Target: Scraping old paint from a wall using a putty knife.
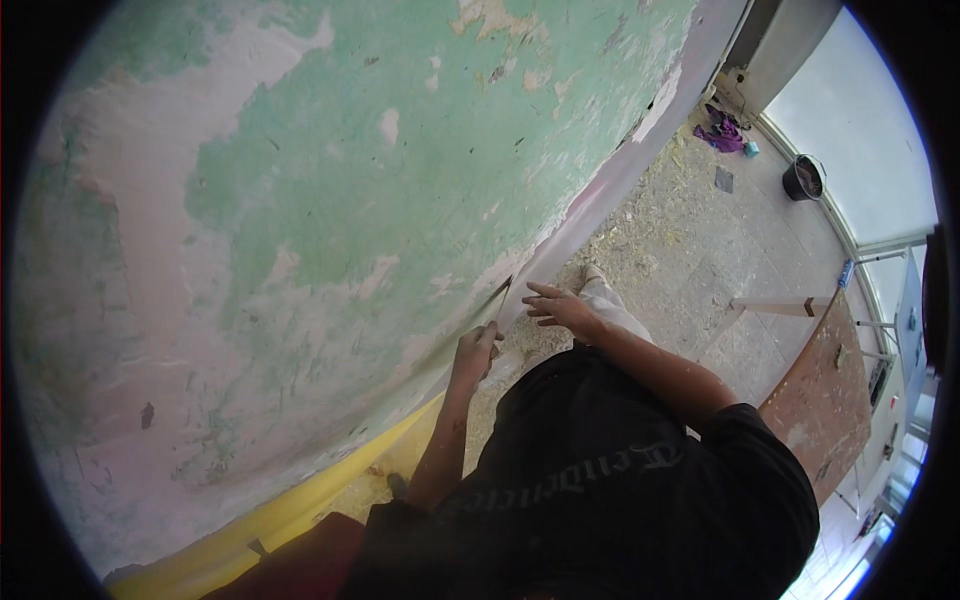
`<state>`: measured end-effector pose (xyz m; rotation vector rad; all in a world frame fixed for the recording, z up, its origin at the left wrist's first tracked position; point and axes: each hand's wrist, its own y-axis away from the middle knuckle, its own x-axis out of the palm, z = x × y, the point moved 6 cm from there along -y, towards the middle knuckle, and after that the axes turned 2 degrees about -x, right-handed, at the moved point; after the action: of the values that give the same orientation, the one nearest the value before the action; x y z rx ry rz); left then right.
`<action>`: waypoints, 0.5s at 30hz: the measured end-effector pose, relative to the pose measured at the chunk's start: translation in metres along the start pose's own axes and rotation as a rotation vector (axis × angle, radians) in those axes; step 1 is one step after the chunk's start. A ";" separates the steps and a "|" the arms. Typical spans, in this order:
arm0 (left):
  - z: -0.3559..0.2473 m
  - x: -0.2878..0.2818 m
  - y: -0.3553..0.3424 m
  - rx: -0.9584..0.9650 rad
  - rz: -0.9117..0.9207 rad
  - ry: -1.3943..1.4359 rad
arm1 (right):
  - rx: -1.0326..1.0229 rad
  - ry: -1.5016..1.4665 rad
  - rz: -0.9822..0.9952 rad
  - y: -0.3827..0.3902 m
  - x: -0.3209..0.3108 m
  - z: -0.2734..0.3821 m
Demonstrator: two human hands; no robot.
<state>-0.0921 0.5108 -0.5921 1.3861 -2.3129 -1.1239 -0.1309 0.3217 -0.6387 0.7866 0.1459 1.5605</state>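
Note:
My left hand (pixel 477 352) is closed low against the wall, its fingers curled. Whatever it grips is too small or hidden to name. Just above it, a thin dark strip (pixel 505 287) runs along the wall's lower part; whether it is a blade or a gap I cannot tell. My right hand (pixel 562 308) is beside that spot with its fingers stretched out and apart, holding nothing. Both hands are near the lower part of a wall (pixel 330 200) with worn green paint and pale bare patches. A smoother pale grey band (pixel 570 232) borders the green paint.
Crumbled flakes (pixel 640 230) litter the floor along the wall. A black bucket (pixel 802 178) and a purple cloth (pixel 722 130) lie farther off. To the right stands a stained brown board (pixel 825 400). Yellow sheeting (pixel 300 505) runs along the wall at lower left.

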 end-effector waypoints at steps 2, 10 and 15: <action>0.006 -0.007 0.003 -0.003 -0.008 -0.012 | 0.041 -0.006 0.016 0.003 0.005 -0.013; 0.002 0.003 -0.009 0.014 -0.035 0.032 | 0.053 -0.045 -0.001 0.001 -0.003 -0.017; -0.001 0.018 -0.016 -0.033 -0.074 0.093 | 0.071 -0.033 -0.043 0.012 -0.012 -0.013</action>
<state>-0.0903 0.4915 -0.6063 1.4906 -2.1860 -1.0893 -0.1486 0.3135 -0.6470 0.8597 0.1938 1.5078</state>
